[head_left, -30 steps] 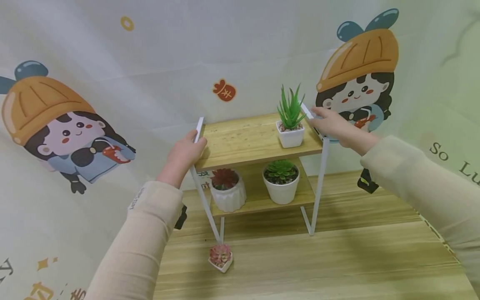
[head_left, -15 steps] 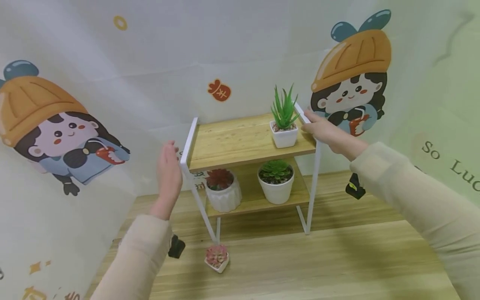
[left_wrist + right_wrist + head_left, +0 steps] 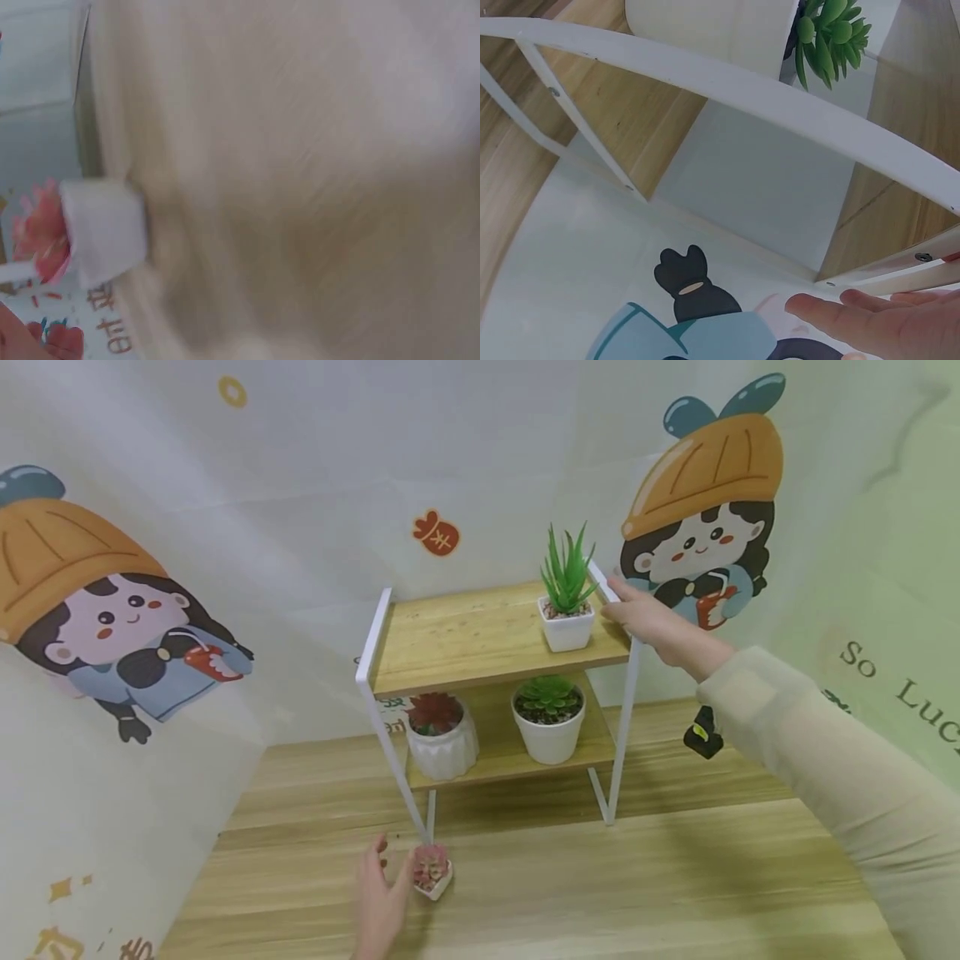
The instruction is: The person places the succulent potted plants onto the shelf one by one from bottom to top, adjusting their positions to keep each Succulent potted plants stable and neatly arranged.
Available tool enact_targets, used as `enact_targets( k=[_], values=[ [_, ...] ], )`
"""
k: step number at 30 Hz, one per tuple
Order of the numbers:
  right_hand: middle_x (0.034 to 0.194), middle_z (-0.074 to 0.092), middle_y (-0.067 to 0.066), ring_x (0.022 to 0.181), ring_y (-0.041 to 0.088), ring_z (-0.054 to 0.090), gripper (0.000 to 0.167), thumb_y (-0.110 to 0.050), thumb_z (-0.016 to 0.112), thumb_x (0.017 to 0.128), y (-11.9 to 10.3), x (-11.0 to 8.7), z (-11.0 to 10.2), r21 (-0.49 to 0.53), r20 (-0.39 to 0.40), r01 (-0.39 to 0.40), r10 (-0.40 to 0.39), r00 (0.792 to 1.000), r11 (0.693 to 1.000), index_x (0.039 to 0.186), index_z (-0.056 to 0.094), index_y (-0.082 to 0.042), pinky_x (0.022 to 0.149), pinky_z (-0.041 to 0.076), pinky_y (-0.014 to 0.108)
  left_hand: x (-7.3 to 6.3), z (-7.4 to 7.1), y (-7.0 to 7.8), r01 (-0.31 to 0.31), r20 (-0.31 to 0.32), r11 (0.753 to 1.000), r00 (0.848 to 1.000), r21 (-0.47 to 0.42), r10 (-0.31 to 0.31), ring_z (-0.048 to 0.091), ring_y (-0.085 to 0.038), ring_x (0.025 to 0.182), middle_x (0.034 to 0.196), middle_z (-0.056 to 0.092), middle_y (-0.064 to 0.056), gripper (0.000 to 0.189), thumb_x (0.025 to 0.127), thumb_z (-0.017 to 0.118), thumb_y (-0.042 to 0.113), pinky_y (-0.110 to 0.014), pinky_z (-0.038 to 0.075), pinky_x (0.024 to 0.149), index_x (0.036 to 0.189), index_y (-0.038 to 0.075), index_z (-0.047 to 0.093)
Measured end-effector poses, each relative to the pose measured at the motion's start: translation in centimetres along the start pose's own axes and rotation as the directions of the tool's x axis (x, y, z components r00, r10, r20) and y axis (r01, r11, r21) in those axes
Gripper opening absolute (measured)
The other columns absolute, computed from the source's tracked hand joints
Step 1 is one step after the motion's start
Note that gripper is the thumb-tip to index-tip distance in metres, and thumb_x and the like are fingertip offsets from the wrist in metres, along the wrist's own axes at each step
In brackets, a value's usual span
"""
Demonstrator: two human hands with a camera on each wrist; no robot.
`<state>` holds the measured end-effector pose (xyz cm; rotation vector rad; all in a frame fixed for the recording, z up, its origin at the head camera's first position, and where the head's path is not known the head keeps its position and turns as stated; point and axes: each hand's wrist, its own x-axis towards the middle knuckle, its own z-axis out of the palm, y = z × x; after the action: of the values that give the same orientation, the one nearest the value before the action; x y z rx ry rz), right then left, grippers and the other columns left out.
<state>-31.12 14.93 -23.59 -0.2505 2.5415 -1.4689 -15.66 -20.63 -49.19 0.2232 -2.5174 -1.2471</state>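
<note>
A two-tier shelf with wooden boards and a white frame stands against the backdrop. Beside its front left foot is a small pink succulent in a white pot, blurred in the left wrist view. My left hand reaches to the left of that pot, thumb and fingers spread, thumb right at its edge. At the shelf's upper right rail my right hand rests with its fingers extended; the right wrist view has these fingers along the frame. A spiky aloe-like plant in a square white pot sits on the top board near it.
On the lower board stand a dark red succulent in a ribbed white pot and a green succulent in a round white pot. A pale cloth backdrop with cartoon figures rises behind the wooden-patterned tabletop.
My left hand has let go of the shelf's upper left rail, moved away left, then come down beside the small pink succulent. My right hand stays at the right rail.
</note>
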Motion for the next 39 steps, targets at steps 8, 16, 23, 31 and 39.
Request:
enact_targets(
  k=[8, 16, 23, 31, 39],
  values=[
    [0.152, -0.018, 0.006, 0.138, 0.029, -0.014, 0.062, -0.023, 0.029, 0.098, 0.1, -0.2, -0.1, 0.007, 0.003, 0.018, -0.018, 1.0, 1.0, 0.147, -0.009, -0.018, 0.11, 0.0, 0.053, -2.4, 2.7, -1.3, 0.112, 0.09, 0.991, 0.989, 0.07, -0.118, 0.037, -0.048, 0.116, 0.126, 0.038, -0.034, 0.09, 0.069, 0.075, 0.026, -0.06, 0.032, 0.095, 0.135, -0.009, 0.026],
    [0.152, -0.016, 0.007, 0.139, 0.032, -0.01, 0.063, -0.025, 0.03, 0.098, 0.4, 0.1, 0.1, 0.019, -0.002, 0.025, -0.025, 1.0, 1.0, 0.147, -0.009, -0.019, 0.109, 0.003, 0.056, -2.5, 3.9, -2.0, 0.149, -0.011, 0.989, 0.989, 0.018, -0.149, 0.042, -0.046, 0.113, 0.12, 0.045, -0.032, 0.081, 0.065, 0.077, 0.012, -0.056, 0.032, 0.097, 0.129, -0.012, 0.033],
    [0.152, -0.015, 0.01, 0.139, 0.031, -0.01, 0.062, -0.019, 0.028, 0.098, -0.1, -0.1, 0.0, 0.01, 0.001, 0.009, -0.009, 1.0, 1.0, 0.146, -0.01, -0.014, 0.11, 0.004, 0.054, -2.1, 4.1, -2.6, 0.171, -0.021, 0.984, 0.985, -0.055, -0.172, 0.051, -0.039, 0.104, 0.116, 0.052, -0.028, 0.072, 0.07, 0.075, 0.01, -0.05, 0.042, 0.087, 0.128, -0.011, 0.038],
    [0.152, -0.016, 0.01, 0.139, 0.032, -0.01, 0.062, -0.019, 0.028, 0.098, 0.0, -0.1, 0.0, 0.019, 0.004, 0.007, -0.007, 1.0, 1.0, 0.146, -0.01, -0.016, 0.11, 0.003, 0.054, -1.8, 3.7, -3.3, 0.158, 0.025, 0.986, 0.987, -0.049, -0.157, 0.055, -0.034, 0.099, 0.114, 0.055, -0.025, 0.071, 0.07, 0.077, 0.015, -0.046, 0.046, 0.084, 0.127, -0.007, 0.041],
    [0.152, -0.017, 0.01, 0.138, 0.032, -0.012, 0.062, -0.02, 0.028, 0.098, 0.1, -0.1, 0.0, 0.015, 0.009, 0.016, -0.016, 1.0, 1.0, 0.146, -0.011, -0.018, 0.109, 0.002, 0.055, -1.6, 3.2, -3.3, 0.2, 0.063, 0.978, 0.979, -0.055, -0.196, 0.055, -0.027, 0.09, 0.114, 0.056, -0.022, 0.073, 0.068, 0.078, 0.015, -0.039, 0.047, 0.076, 0.129, -0.002, 0.042]
  ],
)
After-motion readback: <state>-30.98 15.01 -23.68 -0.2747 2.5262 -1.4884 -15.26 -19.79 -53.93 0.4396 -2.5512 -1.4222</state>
